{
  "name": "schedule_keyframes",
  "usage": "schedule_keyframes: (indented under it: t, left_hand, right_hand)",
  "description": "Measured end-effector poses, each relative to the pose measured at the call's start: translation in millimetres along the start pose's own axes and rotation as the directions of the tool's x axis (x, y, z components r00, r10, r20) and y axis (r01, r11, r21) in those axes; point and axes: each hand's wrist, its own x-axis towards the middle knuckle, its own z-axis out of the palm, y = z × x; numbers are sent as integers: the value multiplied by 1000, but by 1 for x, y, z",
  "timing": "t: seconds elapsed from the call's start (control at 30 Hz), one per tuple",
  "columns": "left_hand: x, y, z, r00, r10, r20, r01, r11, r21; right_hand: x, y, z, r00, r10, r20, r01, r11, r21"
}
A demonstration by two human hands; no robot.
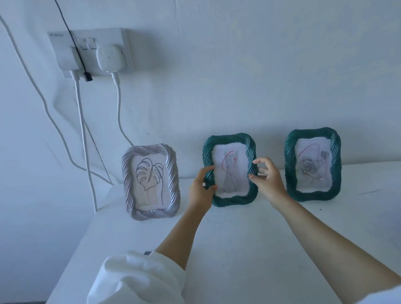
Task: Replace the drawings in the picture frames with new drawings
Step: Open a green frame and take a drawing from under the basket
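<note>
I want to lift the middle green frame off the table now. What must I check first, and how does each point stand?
1. Left hand grips the left edge of the middle green frame: ok.
2. Right hand grips its right edge: cannot tell; the thumb touches, the fingers look loose.
3. It stands apart from the grey frame and the right green frame: ok.
4. White cables hang to its left, not touching it: ok.
5. Back clasp: cannot tell, hidden.
</note>
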Motion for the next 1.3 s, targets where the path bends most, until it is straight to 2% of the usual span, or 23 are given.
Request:
schedule_keyframes:
  t: [0.13, 0.3, 0.43, 0.57, 0.63, 0.73, 0.83, 0.93, 1.07, 1.3]
  left_hand:
    - [-4, 0, 7, 994, -1, -110, -2, 1000, -22]
    - [-17, 6, 12, 989, 5, -145, -8, 1000, -24]
    - [-35, 18, 8, 994, 17, -105, -19, 1000, -19]
    - [-54, 31, 3, 999, 34, -21, -35, 999, -9]
    - [-65, 37, 2, 997, 78, -23, -78, 997, -1]
    - [-84, 49, 5, 995, 99, -33, -101, 994, -49]
    - [-103, 62, 11, 995, 97, 1, -97, 990, -101]
    - [-120, 70, 20, 995, 65, 78, -54, 990, -128]
    - [-139, 73, 27, 993, -6, 121, 24, 989, -147]
    - [-166, 68, 41, 944, -174, 279, 225, 960, -163]
  right_hand:
    - [1, 6, -6, 998, -48, 30, 49, 999, -18]
    - [-10, 3, -18, 998, -18, 64, 13, 997, 77]
    - [-27, -10, -36, 997, 6, 81, -20, 984, 178]
    - [-53, -33, -68, 997, -28, 66, 16, 986, 167]
    - [-68, -52, -89, 997, -76, 29, 74, 995, 68]
    - [-93, -87, -118, 988, -155, 28, 157, 965, -210]
    - [-120, -114, -134, 982, -154, 114, 191, 824, -534]
    - [-141, -121, -128, 979, -74, 191, 190, 673, -714]
    - [-160, -104, -112, 954, 32, 298, 228, 569, -790]
    - [-195, -82, -78, 901, 2, 435, 378, 490, -785]
